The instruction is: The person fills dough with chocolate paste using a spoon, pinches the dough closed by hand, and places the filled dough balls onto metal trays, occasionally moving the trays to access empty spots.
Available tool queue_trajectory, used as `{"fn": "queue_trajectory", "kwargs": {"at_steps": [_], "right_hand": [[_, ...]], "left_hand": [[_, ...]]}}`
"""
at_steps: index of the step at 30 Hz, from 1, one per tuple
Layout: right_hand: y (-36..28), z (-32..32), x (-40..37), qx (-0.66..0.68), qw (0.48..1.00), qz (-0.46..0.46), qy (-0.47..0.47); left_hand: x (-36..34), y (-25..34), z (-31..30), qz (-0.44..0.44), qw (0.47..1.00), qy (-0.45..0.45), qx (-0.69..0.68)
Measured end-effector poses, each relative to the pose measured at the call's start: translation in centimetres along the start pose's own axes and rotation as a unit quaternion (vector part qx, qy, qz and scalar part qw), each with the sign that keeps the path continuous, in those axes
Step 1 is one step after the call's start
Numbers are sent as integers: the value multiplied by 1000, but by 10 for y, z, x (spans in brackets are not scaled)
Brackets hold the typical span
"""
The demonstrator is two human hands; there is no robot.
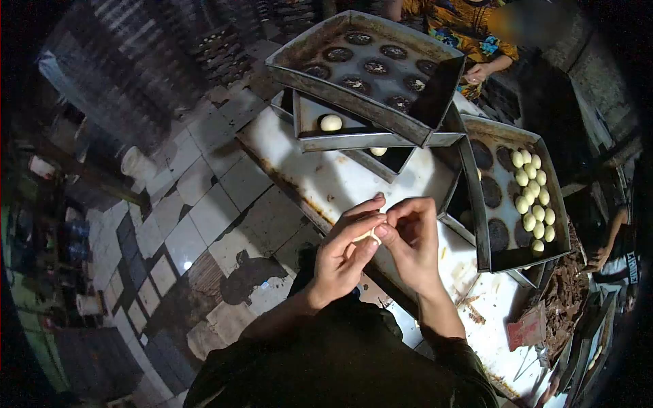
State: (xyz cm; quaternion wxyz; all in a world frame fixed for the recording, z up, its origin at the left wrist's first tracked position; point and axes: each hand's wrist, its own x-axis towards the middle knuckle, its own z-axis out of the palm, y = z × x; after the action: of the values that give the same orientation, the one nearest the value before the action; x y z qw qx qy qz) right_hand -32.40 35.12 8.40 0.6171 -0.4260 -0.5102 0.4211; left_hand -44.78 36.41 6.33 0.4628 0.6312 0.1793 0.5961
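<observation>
Head view: stacked dark trays (343,102) far, a tray (477,211) with a row of dough balls (534,197) right, another person's hand (476,73) beyond them. Nothing blocks the hands. Small pale dough piece (371,236), mostly hidden, pinched between fingertips of left hand (343,255) and right hand (411,241), over the table's near-left edge. Bare table (333,180) ahead; tiled floor (204,204) left.

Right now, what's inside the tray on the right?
Pale dough balls lie in the tray beside dark round marks. The floor beneath the balls is covered.
</observation>
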Motion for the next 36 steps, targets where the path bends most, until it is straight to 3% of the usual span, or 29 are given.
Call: {"fn": "queue_trajectory", "kwargs": {"at_steps": [1, 2, 3, 5, 7, 9, 11, 12, 13, 14, 15, 18, 19, 21, 22, 23, 25, 27, 29, 30, 31, 33, 34, 36], "right_hand": [[-5, -1, 8, -40, 995, 78, -42], [3, 6, 14, -89, 995, 5, -39], [11, 16, 19, -139, 987, -68, -37], [19, 38, 30, -290, 918, -270, -32], [23, 61, 49, -423, 859, -288, 8], [28, 72, 83, -446, 837, -318, 15], [20, 85, 114, -376, 899, -224, -1], [18, 95, 125, -243, 964, -109, 26], [17, 104, 138, -99, 994, 6, 55], [18, 106, 150, -108, 993, 40, 25], [17, 113, 159, -106, 988, 111, 30], [27, 134, 180, -283, 957, -60, 16], [33, 141, 185, -310, 944, -108, 38], [39, 150, 189, -306, 947, -80, 64], [39, 148, 201, -460, 862, -202, 75], [44, 152, 211, -446, 853, -237, 131], [64, 151, 220, -472, 834, -221, 178], [64, 158, 229, -488, 826, -218, 183], [55, 163, 234, -529, 798, -259, 126], [49, 165, 242, -550, 791, -258, 70], [48, 171, 250, -589, 766, -254, 42], [46, 174, 268, -548, 803, -228, 55], [44, 167, 273, -544, 815, -191, 63], [28, 162, 307, -535, 841, -75, 35]], "left_hand": [[8, -8, -11, 25, 999, -20, 6], [21, -12, -23, 20, 999, -22, -35], [32, -15, -26, -6, 996, 46, -74], [59, -11, -37, -112, 943, 161, -268], [70, -32, -68, -194, 920, 126, -317], [83, -42, -93, -200, 944, 80, -249], [100, -51, -121, -133, 954, 8, -267], [111, -55, -138, -86, 974, -44, -204], [122, -59, -153, -34, 985, -94, -140], [134, -58, -163, -12, 978, -128, -163], [149, -64, -176, 54, 982, -172, -54], [182, -73, -196, 82, 983, -142, 79], [189, -78, -198, 61, 994, -87, 21], [189, -96, -206, 2, 994, -102, -33], [188, -104, -204, 11, 996, -74, -38], [188, -106, -207, -8, 996, -73, -59], [187, -106, -199, -22, 997, -2, -75], [196, -110, -201, -60, 996, 2, -63], [206, -104, -194, -212, 923, 140, -288], [220, -100, -200, -273, 868, 134, -394], [230, -102, -205, -286, 866, 67, -404], [239, -90, -206, -261, 799, 38, -541], [235, -92, -212, -288, 767, -28, -572], [230, -93, -225, -367, 699, -68, -610]]}}
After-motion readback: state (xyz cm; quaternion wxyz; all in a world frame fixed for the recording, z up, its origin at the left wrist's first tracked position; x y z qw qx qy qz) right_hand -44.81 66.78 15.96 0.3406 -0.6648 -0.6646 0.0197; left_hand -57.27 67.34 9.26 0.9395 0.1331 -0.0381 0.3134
